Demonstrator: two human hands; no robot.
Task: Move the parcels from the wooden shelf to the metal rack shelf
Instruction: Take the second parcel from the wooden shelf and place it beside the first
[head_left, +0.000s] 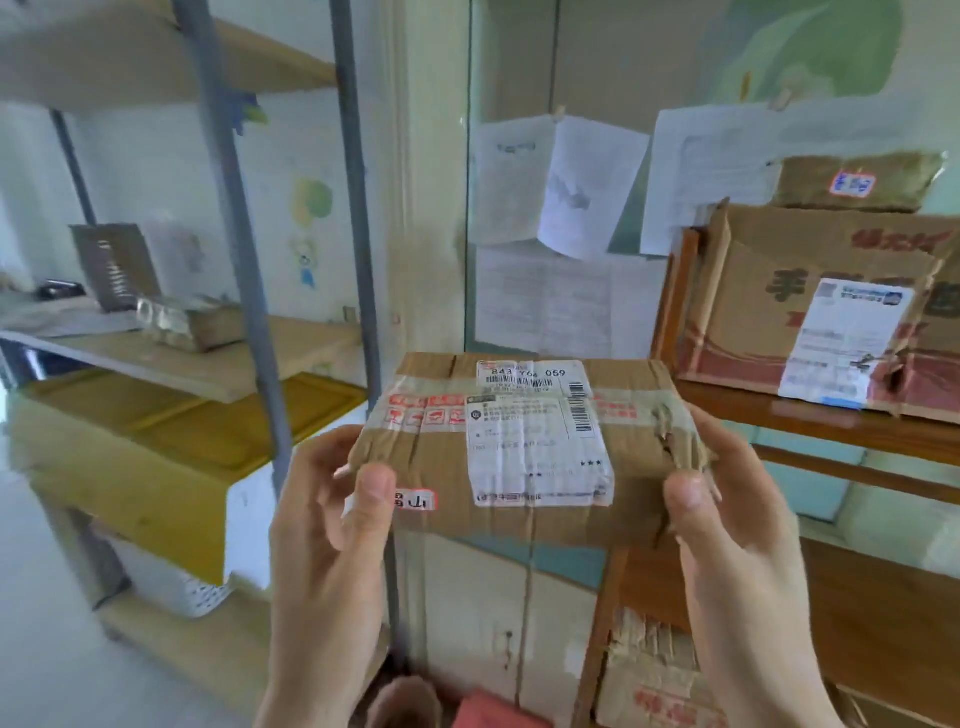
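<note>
**Parcel held between two shelves**

Both hands grip a taped cardboard parcel (524, 447) in mid-air: the left hand (332, 525) clasps its left edge, the right hand (727, 519) its torn right edge. To the left stands the metal rack shelf (291, 358) with pale boards, bearing small packets. To the right, the wooden shelf (810, 415) carries a large carton (810, 306). Papers (561, 187) hang on the wall behind.

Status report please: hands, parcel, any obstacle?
Left hand and right hand: grip shut on parcel. Parcel held in air, between shelves. Grey rack post stands close on left.
</note>
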